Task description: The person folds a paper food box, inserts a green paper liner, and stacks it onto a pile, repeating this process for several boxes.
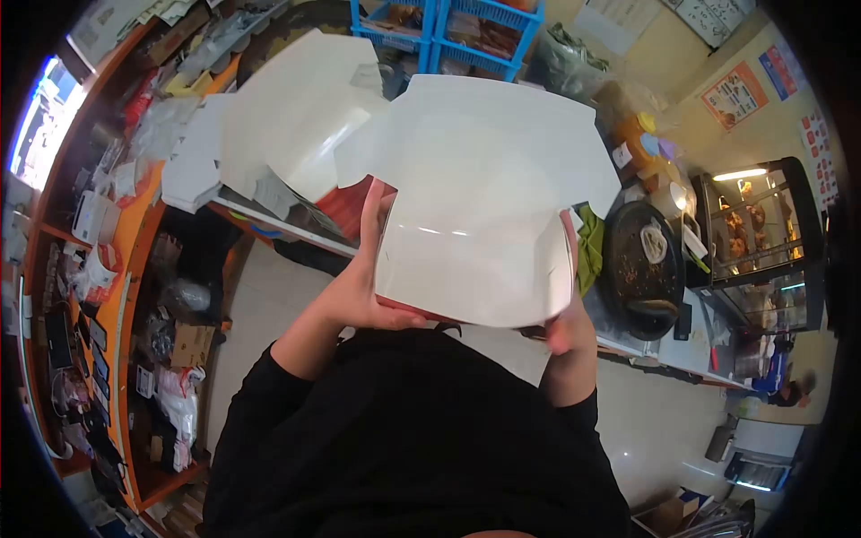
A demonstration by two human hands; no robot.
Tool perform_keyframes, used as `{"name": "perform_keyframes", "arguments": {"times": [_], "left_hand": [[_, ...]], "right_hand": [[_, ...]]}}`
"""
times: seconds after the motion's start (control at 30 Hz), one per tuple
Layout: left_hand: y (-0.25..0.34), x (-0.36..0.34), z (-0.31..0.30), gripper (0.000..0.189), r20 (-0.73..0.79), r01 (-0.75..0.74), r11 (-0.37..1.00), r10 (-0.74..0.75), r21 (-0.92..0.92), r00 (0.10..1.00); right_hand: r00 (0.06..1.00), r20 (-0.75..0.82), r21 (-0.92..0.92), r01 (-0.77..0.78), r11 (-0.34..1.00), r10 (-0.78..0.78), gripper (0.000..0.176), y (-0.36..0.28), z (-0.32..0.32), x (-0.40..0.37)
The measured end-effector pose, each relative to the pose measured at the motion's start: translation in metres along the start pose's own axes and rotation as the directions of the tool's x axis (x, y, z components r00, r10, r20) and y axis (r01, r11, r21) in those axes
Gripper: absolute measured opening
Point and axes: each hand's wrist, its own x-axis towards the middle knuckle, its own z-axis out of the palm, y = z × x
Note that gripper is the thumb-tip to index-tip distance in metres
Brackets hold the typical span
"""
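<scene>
A cardboard food box [475, 269], white inside and red outside, is held open in front of my body, its broad white lid flap [493, 134] tilted up and away. My left hand [354, 291] grips its left side, fingers up along the wall and thumb by the near edge. At the near right corner is my right hand [572, 336], slightly blurred, closed on the box's right side with part of its fingers hidden. Beyond my left hand, a second open white-and-red box [300, 125] rests on the counter.
Folded white cardboard [193, 161] lies at the left of the counter. Blue plastic crates [480, 54] stand at the back. To the right are a green cloth [589, 251], a dark round pan [641, 269] and a lit glass food warmer [762, 224]. Orange shelving [134, 359] runs along the left.
</scene>
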Motion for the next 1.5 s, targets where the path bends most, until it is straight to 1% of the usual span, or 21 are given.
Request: {"name": "perform_keyframes", "arguments": {"times": [0.03,0.1,0.2,0.37,0.43,0.47,0.53,0.6,0.63,0.67,0.7,0.77,0.83,0.87,0.9,0.97,1.03,1.17,1.27,1.4,1.5], "left_hand": [[0.004,0.002,-0.007,0.148,0.005,-0.016,0.999,0.016,0.05,1.0],[0.011,0.004,-0.021,0.145,0.017,-0.051,0.989,0.049,0.142,0.999],[0.018,0.004,-0.041,0.142,0.002,0.019,0.982,-0.02,0.187,1.0],[0.023,-0.002,-0.078,0.143,0.13,-0.095,0.979,0.072,0.18,0.989],[0.017,-0.005,-0.086,0.143,0.099,-0.162,0.935,0.137,0.316,0.986],[0.013,-0.004,-0.09,0.143,0.095,-0.199,0.903,0.176,0.38,0.98],[0.007,0.002,-0.086,0.127,0.022,-0.247,0.807,0.279,0.537,0.96],[0.014,0.014,-0.077,0.121,-0.013,-0.268,0.673,0.382,0.69,0.924],[0.013,0.014,-0.077,0.124,0.01,-0.263,0.563,0.412,0.784,0.911],[0.011,0.015,-0.083,0.124,0.017,-0.279,0.589,0.41,0.759,0.912],[0.012,0.019,-0.088,0.124,0.019,-0.292,0.617,0.409,0.731,0.912],[0.025,0.014,-0.105,0.113,0.014,-0.258,0.683,0.341,0.684,0.94],[0.018,0.0,-0.124,0.098,-0.04,-0.158,0.611,0.298,0.776,0.954],[0.011,-0.009,-0.131,0.09,-0.068,-0.099,0.574,0.263,0.813,0.963],[0.004,-0.015,-0.14,0.058,-0.023,-0.089,0.471,0.228,0.878,0.973],[-0.02,-0.029,-0.148,0.045,0.032,-0.116,0.413,0.206,0.904,0.978],[-0.024,-0.032,-0.149,0.032,0.032,-0.132,0.383,0.255,0.914,0.966],[-0.036,-0.036,-0.152,0.03,-0.05,-0.105,0.484,0.297,0.869,0.953],[-0.048,-0.04,-0.155,0.029,-0.072,-0.11,0.489,0.338,0.866,0.939],[-0.035,-0.03,-0.155,0.031,-0.023,-0.201,0.469,0.429,0.86,0.903],[-0.036,-0.033,-0.155,0.028,-0.079,-0.134,0.49,0.389,0.861,0.918]], "right_hand": [[0.994,0.078,-0.178,0.092,0.98,-0.079,0.148,-0.002,0.0,0.009],[0.998,-0.061,-0.145,-0.035,0.989,0.026,0.14,-0.001,0.021,0.016],[0.98,-0.19,-0.086,-0.071,0.994,0.054,0.126,0.008,0.052,0.024],[0.976,-0.218,-0.125,-0.003,0.992,-0.025,0.125,0.039,0.064,0.034],[0.954,-0.289,-0.397,-0.046,0.917,-0.078,0.108,0.046,0.071,0.043],[0.94,-0.324,-0.517,-0.084,0.852,-0.104,0.102,0.051,0.075,0.047],[0.882,-0.199,-0.973,-0.128,0.19,-0.428,0.093,0.031,0.102,0.069],[0.976,0.074,-0.993,0.091,0.075,-0.203,0.059,0.002,0.142,0.089],[0.991,0.071,-0.984,0.087,0.153,-0.11,0.054,0.001,0.163,0.097],[0.997,0.079,-0.971,0.08,0.226,-0.015,0.049,0.003,0.179,0.105],[0.995,-0.003,-0.97,0.02,0.243,-0.095,0.035,0.007,0.187,0.112],[0.991,0.012,-0.974,0.042,0.222,-0.134,0.027,0.008,0.185,0.123],[0.99,0.0,-0.986,0.024,0.167,-0.143,0.016,0.007,0.176,0.134],[0.992,0.002,-0.982,0.026,0.186,-0.126,0.015,0.003,0.18,0.142],[0.993,0.002,-0.978,0.026,0.208,-0.116,0.015,-0.006,0.188,0.155],[0.999,0.042,-0.957,0.05,0.287,-0.034,0.018,-0.005,0.199,0.181],[0.99,0.139,-0.96,0.126,0.249,0.036,0.018,0.014,0.208,0.203],[0.979,0.173,-0.972,0.153,0.179,0.104,0.02,0.038,0.219,0.221],[0.957,0.231,-0.931,0.164,0.327,0.178,0.019,0.025,0.229,0.215],[0.966,0.097,-0.995,0.091,0.034,0.238,0.021,0.061,0.205,0.231],[0.941,0.074,-0.996,0.084,-0.017,0.331,0.021,0.074,0.204,0.229]]}}
